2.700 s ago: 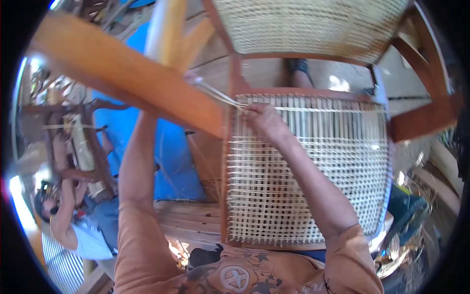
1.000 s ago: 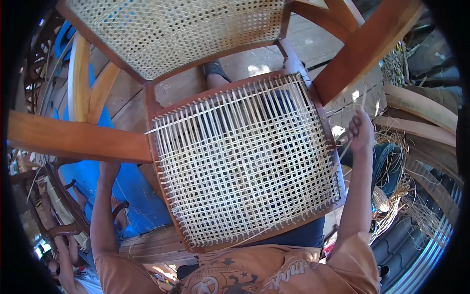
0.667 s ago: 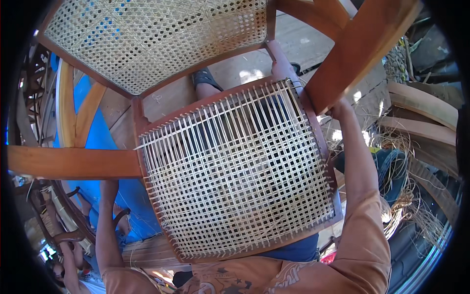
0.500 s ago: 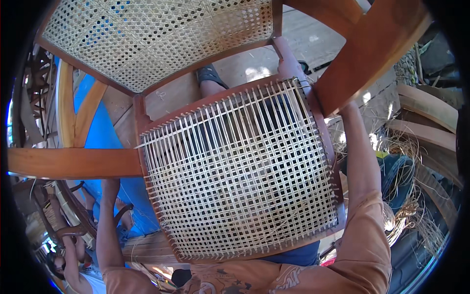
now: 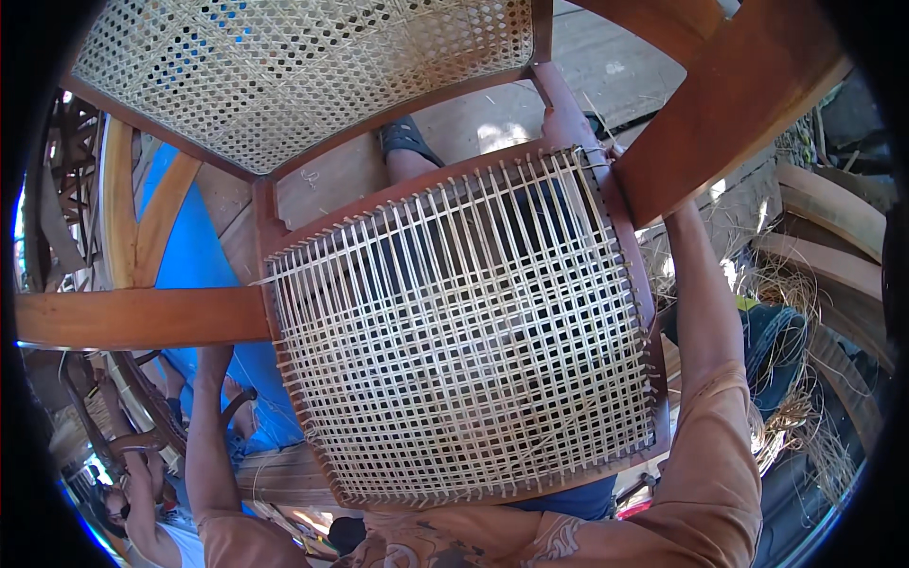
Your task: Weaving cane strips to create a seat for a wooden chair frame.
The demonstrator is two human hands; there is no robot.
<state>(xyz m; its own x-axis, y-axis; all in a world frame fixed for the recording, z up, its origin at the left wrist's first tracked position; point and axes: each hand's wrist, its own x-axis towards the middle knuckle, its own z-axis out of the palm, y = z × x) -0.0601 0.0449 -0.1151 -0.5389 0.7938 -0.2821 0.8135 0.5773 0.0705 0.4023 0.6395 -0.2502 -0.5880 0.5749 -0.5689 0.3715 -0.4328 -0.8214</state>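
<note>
A wooden chair with a half-woven cane seat (image 5: 464, 369) fills the middle of the view. The near part is a close grid of pale strips; toward the back rail only lengthwise strands span the gap. My left forearm (image 5: 210, 445) reaches up to the left armrest (image 5: 142, 316), which hides the hand beneath it. My right forearm (image 5: 708, 303) passes under the right armrest (image 5: 734, 104). A bit of my right hand (image 5: 617, 152) shows past that armrest, by the seat's back right corner, where a thin strand loops; its grip is hidden.
The finished cane backrest (image 5: 312, 71) rises at the far side. A blue sheet (image 5: 204, 256) lies at left, near another person (image 5: 151, 511). Loose cane strips (image 5: 791, 417) and curved wooden pieces (image 5: 824, 213) lie at right. A sandalled foot (image 5: 409, 151) shows behind the seat.
The chair has shifted very slightly in view, with the right armrest a little lower and larger. The right fingertips show slightly more beside it. The weave looks the same.
</note>
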